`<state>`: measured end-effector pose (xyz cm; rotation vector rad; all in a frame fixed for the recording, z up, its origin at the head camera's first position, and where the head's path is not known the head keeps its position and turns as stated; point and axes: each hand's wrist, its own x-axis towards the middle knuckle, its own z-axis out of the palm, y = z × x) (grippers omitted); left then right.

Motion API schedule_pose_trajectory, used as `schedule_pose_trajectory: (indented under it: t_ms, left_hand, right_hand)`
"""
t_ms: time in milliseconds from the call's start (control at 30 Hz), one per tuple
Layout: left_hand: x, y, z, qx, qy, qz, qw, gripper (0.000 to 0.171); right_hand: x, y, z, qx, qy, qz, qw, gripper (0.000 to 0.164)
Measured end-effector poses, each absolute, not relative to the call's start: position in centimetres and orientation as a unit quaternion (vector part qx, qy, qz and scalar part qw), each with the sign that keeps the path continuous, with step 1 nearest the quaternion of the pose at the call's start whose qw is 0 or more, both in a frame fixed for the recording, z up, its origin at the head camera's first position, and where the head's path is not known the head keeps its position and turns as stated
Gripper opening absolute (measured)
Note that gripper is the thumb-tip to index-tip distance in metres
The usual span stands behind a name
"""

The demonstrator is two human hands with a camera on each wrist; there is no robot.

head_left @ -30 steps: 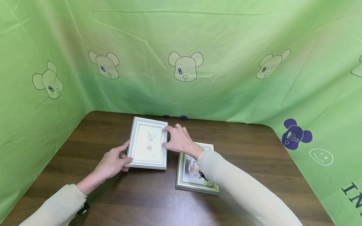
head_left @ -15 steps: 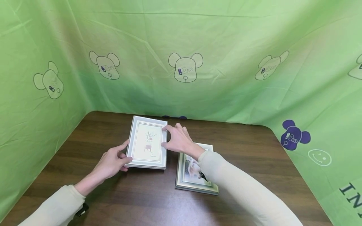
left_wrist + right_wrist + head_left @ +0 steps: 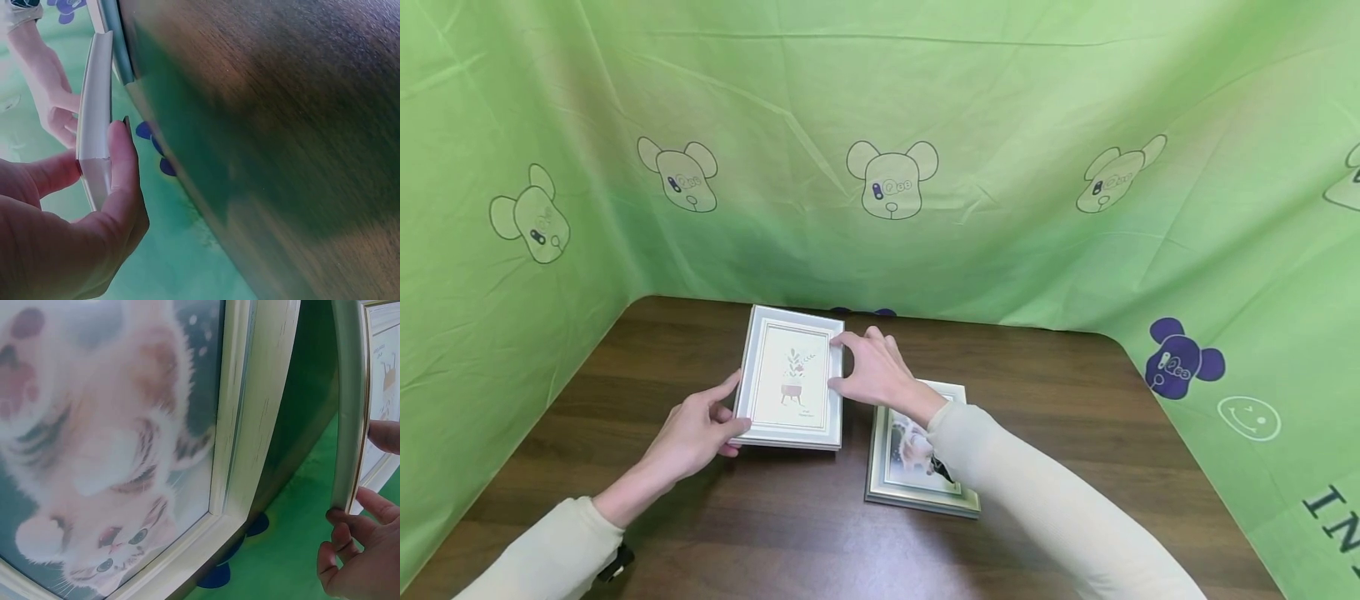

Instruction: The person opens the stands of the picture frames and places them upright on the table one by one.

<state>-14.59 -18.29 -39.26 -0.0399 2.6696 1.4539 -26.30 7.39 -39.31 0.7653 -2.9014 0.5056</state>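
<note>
A white picture frame [image 3: 747, 417] with a drawing of a potted plant stands tilted up toward the viewer, left of the table's middle. My left hand [image 3: 694, 433] pinches its lower left corner, thumb on the front and fingers behind. In the left wrist view, the same hand [image 3: 94, 231] holds the frame's thin edge [image 3: 97, 128]. My right hand [image 3: 876, 371] has its thumb and index fingertips on the right border. The right wrist view shows that hand [image 3: 369, 537] at the frame's side. A second picture frame [image 3: 917, 454], with a kitten photo, lies partly hidden under my right forearm.
The brown wooden table [image 3: 760, 533] carries both frames. A green curtain [image 3: 985, 267] printed with bear heads hangs along its back and both sides. Dark bands [image 3: 617, 562] sit at the sleeve cuffs.
The picture frame with the plant drawing has shifted very slightly up and left, and the glare on it has lessened. Both hands keep nearly the same places.
</note>
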Motion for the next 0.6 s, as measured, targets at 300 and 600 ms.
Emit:
schedule_pose_trajectory:
  t_ms: [300, 600]
  left_hand:
    - [-14.13, -17.96, -38.97, -0.01, 0.863, 0.503, 0.035, 0.073]
    - [-13.82, -17.71, -39.07, -0.008, 0.858, 0.512, 0.022, 0.073]
  right_hand:
    - [-26.16, 7.64, -39.09, 0.259, -0.948, 0.175, 0.065, 0.062]
    - [-26.07, 7.84, -39.04, 0.262, -0.946, 0.182, 0.065, 0.061]
